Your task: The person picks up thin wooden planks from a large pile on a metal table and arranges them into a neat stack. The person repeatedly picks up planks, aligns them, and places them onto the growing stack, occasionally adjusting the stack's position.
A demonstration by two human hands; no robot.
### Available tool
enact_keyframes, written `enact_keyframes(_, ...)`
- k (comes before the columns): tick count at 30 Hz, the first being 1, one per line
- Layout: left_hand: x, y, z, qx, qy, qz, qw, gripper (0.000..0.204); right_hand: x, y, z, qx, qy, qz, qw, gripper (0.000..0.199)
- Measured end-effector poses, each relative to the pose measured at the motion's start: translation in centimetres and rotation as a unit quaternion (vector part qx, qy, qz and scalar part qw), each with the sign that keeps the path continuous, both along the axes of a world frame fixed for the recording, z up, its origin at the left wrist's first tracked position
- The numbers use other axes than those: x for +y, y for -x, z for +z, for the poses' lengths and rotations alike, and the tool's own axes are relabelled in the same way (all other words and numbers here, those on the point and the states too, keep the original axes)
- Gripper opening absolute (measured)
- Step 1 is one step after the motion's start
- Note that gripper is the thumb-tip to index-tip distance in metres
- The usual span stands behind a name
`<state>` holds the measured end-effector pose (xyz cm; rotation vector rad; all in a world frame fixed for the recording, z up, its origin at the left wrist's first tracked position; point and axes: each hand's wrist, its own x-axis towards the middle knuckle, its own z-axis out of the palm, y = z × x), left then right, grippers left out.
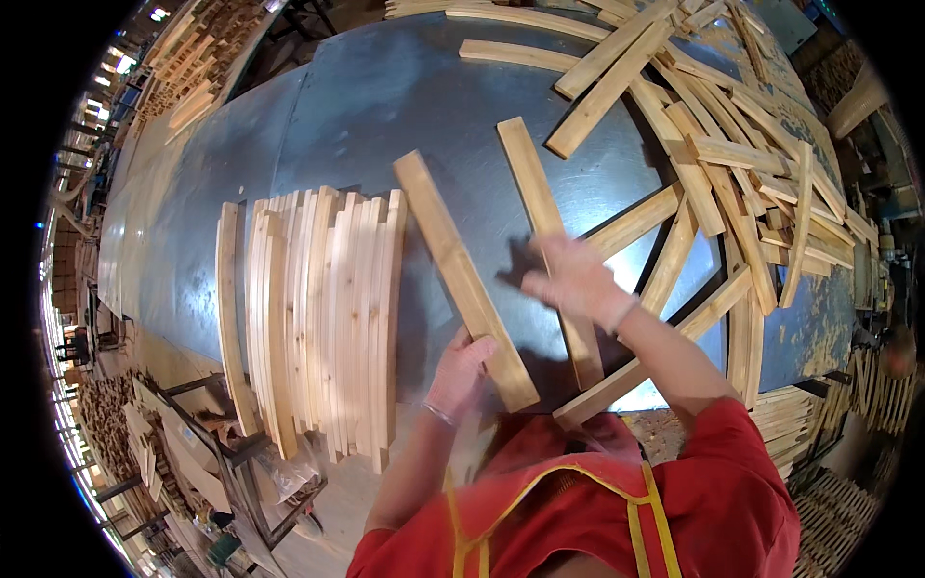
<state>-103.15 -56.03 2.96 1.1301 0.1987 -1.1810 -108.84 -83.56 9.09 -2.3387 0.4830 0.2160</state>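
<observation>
My left hand [462,371] is closed around the near end of a wooden slat [453,260], which slants away from me over the metal tabletop. Thin pale gloves seem to cover both hands. Slightly blurred, my right hand [581,279] is over the middle of a second slat [525,173], its thumb and fingers apart. Whether it touches that slat is hard to tell. To the left, a row of slats [332,318] is lined up side by side, several of them close together. One slat [231,318] stands slightly apart at the row's left end.
A loose, crisscrossed pile of slats [718,154] covers the right side of the metal table [376,91], with sawdust around it. One slat [655,347] reaches the near edge by my body. A metal frame [255,482] stands at the lower left. More stacked wood [198,77] lies beyond.
</observation>
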Motion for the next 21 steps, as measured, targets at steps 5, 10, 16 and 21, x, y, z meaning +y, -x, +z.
enact_keyframes(5, 4.1, -0.1, 1.1, -0.198, -0.137, -0.055, 0.969, 0.051, -1.7, -4.3, -2.5, 0.075, 0.128, -0.175, 0.973, 0.072)
enact_keyframes(10, 10.7, 0.3, 4.5, -0.366, -0.199, -0.066, 0.907, 0.048, 10.6, -4.6, -3.2, 0.04, -0.066, -0.135, 0.988, 0.065)
enact_keyframes(16, 15.5, 0.1, 2.5, -0.726, -0.408, -0.189, 0.52, 0.073, 20.3, -6.5, -5.3, 0.039, -0.152, -0.012, 0.988, 0.048)
enact_keyframes(21, 16.6, -0.1, 2.2, -0.732, -0.406, -0.204, 0.508, 0.085, 7.3, -2.2, -1.3, 0.016, 0.211, 0.039, 0.976, 0.037)
